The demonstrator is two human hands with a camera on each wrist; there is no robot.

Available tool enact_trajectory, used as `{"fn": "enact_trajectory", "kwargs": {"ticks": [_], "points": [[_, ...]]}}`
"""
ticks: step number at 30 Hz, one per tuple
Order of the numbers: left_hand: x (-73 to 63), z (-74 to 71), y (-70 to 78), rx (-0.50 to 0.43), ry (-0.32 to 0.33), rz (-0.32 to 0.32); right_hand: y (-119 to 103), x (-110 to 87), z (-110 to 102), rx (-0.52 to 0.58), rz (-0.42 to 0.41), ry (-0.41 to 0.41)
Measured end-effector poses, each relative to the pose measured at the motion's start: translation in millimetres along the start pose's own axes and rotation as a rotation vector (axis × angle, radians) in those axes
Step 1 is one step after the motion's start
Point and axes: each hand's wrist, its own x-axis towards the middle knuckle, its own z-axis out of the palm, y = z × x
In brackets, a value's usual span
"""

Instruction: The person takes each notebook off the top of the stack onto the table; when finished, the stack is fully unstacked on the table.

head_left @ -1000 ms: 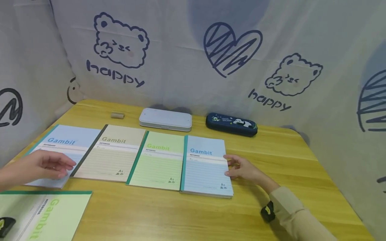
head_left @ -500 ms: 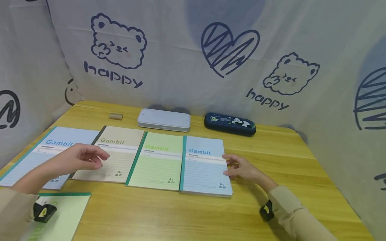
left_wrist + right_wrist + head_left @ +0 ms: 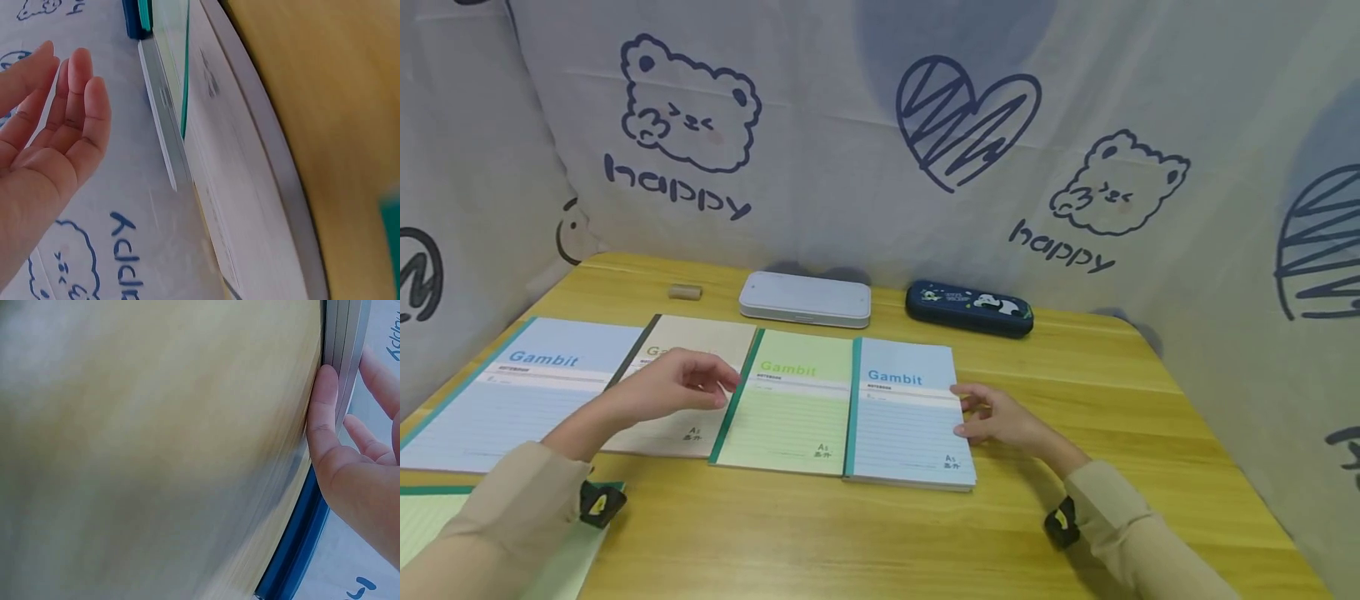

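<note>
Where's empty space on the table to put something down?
There's bare table at the front, between left sleeve and right sleeve, below the row's green notebook and rightmost blue notebook. More lies beyond the right sleeve, from the dark panda case to the table's right edge. The left is crowded: leftmost blue notebook, beige notebook, front green notebook and left sleeve.

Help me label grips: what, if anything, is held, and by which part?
The left hand holds nothing. The right hand touches the right edge of the rightmost blue notebook; whether it grips cannot be told.
</note>
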Motion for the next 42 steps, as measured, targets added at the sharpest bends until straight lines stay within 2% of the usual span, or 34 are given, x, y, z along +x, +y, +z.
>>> {"fn": "enact_trajectory", "kwargs": {"ticks": [5, 10, 14, 19, 24, 31, 37, 42], "points": [[20.2, 13.1, 8.8, -0.026, -0.038, 0.042, 0.8, -0.1, 0.0, 0.006, -0.002, -0.003], [35.7, 23.8, 16.8, -0.001, -0.03, 0.081, 0.8, -0.2, 0.1, 0.012, -0.018, -0.012], [45.2, 32.0, 20.0, -0.012, -0.023, 0.084, 1.1, 0.2, 1.1, 0.018, -0.023, -0.01], [55.1, 42.4, 23.7, -0.045, -0.047, 0.098, 1.0, 0.8, 2.5, 0.022, -0.002, 0.009], [62.8, 50.9, 26.6, -0.026, -0.05, 0.117, 0.1, 1.3, 2.2, 0.03, 0.004, 0.016], [72.7, 64.1, 30.6, -0.011, -0.03, 0.079, -0.4, 0.9, 1.4, 0.018, 0.0, 0.012], [83.8, 77.0, 31.9, 0.01, -0.034, 0.074, 0.4, 0.7, 0.9, 0.018, 0.008, 0.014], [90.9, 86.4, 34.9, 0.033, -0.034, 0.019, 1.6, 1.3, -0.3, 0.013, -0.006, -0.001]]}}
